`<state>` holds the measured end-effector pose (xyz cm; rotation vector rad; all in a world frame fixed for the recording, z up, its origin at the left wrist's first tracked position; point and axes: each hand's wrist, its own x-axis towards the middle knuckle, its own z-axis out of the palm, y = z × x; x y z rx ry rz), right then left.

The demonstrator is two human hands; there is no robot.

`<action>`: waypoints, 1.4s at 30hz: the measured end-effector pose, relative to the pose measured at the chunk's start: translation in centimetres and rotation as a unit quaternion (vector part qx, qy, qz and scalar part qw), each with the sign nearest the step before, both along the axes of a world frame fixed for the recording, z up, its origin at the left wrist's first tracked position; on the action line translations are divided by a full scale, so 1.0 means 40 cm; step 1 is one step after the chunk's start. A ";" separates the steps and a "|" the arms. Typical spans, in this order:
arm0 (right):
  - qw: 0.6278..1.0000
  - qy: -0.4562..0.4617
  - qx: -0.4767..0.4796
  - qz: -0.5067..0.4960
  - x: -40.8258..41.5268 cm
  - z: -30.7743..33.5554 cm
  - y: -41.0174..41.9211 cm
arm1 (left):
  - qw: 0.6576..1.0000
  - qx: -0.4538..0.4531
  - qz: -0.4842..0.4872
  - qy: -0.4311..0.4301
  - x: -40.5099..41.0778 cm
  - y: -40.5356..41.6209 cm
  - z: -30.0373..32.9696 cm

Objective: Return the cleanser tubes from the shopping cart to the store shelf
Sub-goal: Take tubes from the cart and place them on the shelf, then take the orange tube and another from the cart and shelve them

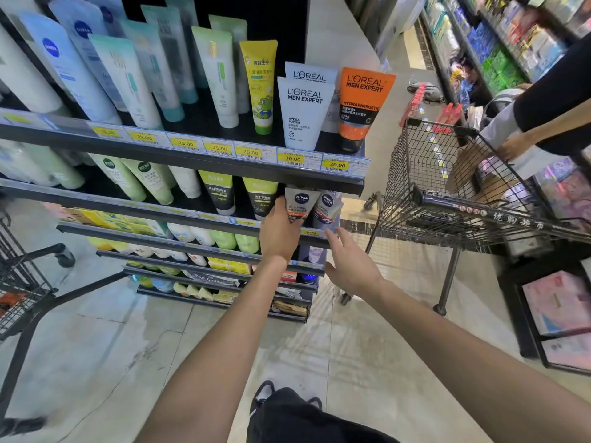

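Two grey Nivea Men tubes sit side by side at the right end of the second shelf [179,215]. The left hand [279,233] has its grip wrapped round the left tube [300,204], thumb up its side. The right tube [327,208] stands free, and the right hand [351,266] hovers just below it with fingers spread, holding nothing. One wire shopping cart [454,187] sits to the right; what's inside looks like a paper bag, hard to say.

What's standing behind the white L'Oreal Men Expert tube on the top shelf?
Behind the white L'Oreal Men Expert tube stands a second white L'Oreal tube; only its top edge and logo show. The front tube covers the rest, so anything farther back stays hidden.
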<state>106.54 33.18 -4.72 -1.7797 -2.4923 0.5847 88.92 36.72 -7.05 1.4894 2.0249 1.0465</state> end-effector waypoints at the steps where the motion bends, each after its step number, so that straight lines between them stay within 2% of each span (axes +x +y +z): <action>1: 1.000 0.001 0.001 0.000 0.000 0.000 -0.001 | 1.000 -0.004 0.002 0.006 -0.001 -0.001 0.001; 9: 1.000 0.007 -0.001 -0.011 -0.005 -0.001 -0.002 | 0.999 -0.029 -0.001 0.033 -0.012 -0.004 0.011; 21: 1.000 0.005 -0.006 -0.011 -0.005 0.009 -0.007 | 0.983 -0.076 -0.013 0.167 -0.023 -0.033 0.044; 26: 0.998 -0.025 0.054 0.003 -0.021 0.038 -0.031 | 0.973 -0.090 -0.026 0.209 -0.050 -0.075 0.072; 29: 0.996 -0.025 0.077 0.032 -0.056 0.061 -0.054 | 0.969 -0.053 -0.042 0.239 -0.086 -0.134 0.080; 35: 0.996 0.014 0.063 0.066 -0.177 0.113 -0.111 | 0.950 -0.098 -0.015 0.296 -0.192 -0.270 0.132; 42: 0.989 0.030 0.067 0.128 -0.420 0.148 -0.200 | 0.945 -0.093 0.045 0.312 -0.455 -0.492 0.151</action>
